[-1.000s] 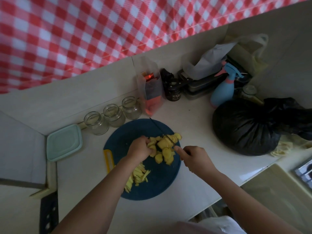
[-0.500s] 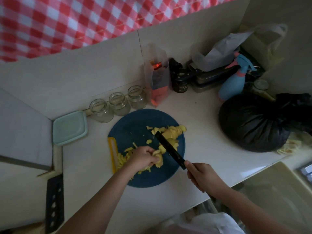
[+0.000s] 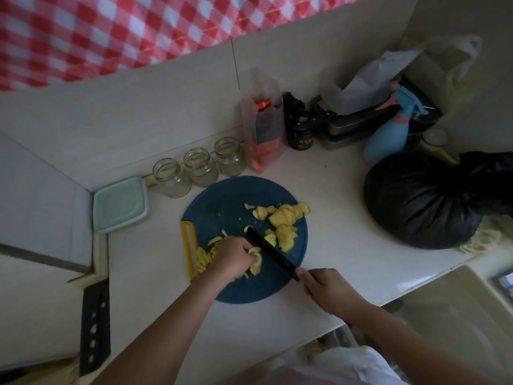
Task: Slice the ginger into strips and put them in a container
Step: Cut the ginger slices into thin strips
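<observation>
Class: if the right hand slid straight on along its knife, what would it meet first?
Along its knife, the right hand would likely meet the ginger slices held by the left hand first; depth unclear.

Clear glass jars (image 3: 200,167), glossy black plastic bag (image 3: 422,201), checked cloth (image 3: 111,31).

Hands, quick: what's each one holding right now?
Left hand: fingers curled round ginger slices.
Right hand: grips the black knife.
</observation>
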{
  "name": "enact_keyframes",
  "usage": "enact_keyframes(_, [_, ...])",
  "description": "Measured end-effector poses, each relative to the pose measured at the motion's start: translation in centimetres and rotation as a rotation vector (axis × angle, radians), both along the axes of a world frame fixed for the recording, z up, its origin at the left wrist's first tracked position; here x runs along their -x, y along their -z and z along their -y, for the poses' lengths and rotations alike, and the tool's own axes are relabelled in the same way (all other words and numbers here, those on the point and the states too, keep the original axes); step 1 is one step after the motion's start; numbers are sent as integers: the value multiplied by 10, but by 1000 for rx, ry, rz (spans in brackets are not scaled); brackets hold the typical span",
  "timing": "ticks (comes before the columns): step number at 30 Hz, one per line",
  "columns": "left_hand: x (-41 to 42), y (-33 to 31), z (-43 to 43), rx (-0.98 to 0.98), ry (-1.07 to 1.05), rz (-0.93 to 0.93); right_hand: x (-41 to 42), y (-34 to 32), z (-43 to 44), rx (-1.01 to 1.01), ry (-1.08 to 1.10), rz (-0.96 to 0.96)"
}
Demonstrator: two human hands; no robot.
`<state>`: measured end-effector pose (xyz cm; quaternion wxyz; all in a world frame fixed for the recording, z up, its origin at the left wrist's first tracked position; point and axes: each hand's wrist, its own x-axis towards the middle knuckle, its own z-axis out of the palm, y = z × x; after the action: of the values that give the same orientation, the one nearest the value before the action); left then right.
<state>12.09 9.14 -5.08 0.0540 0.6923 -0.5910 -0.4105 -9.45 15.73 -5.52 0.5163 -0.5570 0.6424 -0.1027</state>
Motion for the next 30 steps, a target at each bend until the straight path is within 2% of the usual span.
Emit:
enact_keyframes(7, [7,4,-4,58,85,-64,-8,3,10,71,37,-45])
enact_keyframes(12, [6,5,-8,247,212,115,-10,3,2,83,41,-38])
enact_keyframes(18, [8,8,-13,215,327,174,-10,1,2,97,23,-48])
enact_keyframes(25, [12,12,-15,297,260,203,-13,-1,-2,75,60,-23])
enact_keyframes(30, [15,17,-18,287,271,207,-13,1,-6,78,56,-48])
